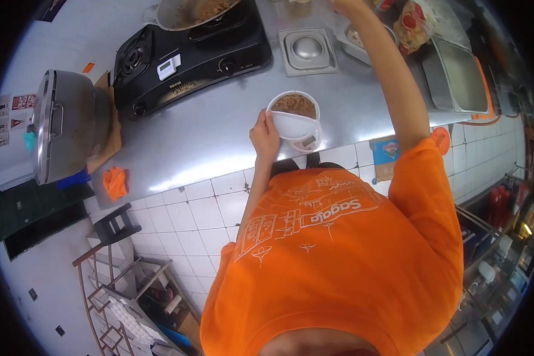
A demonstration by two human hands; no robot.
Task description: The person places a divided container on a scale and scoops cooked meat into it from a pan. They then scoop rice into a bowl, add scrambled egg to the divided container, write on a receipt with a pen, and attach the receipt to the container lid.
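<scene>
A round white bowl (293,126) sits on a small white digital scale (310,143) near the counter's front edge. Brown chopped food (295,105) fills its far part, while a plain white section covers the near part. My left hand (264,136) grips the bowl's left rim, thumb against the side. Stretched far forward, my right hand (345,6) is at the top edge of the view, beyond a metal tray (357,48) with pale contents. The frame cuts off its fingers, so their hold is hidden.
A black gas stove (190,65) carries a pan (187,15) of brown food and a small white timer (168,67). A lidded metal container (308,48), a bag of food (410,28) and a deep steel pan (461,77) stand right. A big pot (74,124) and orange cloth (114,182) are left.
</scene>
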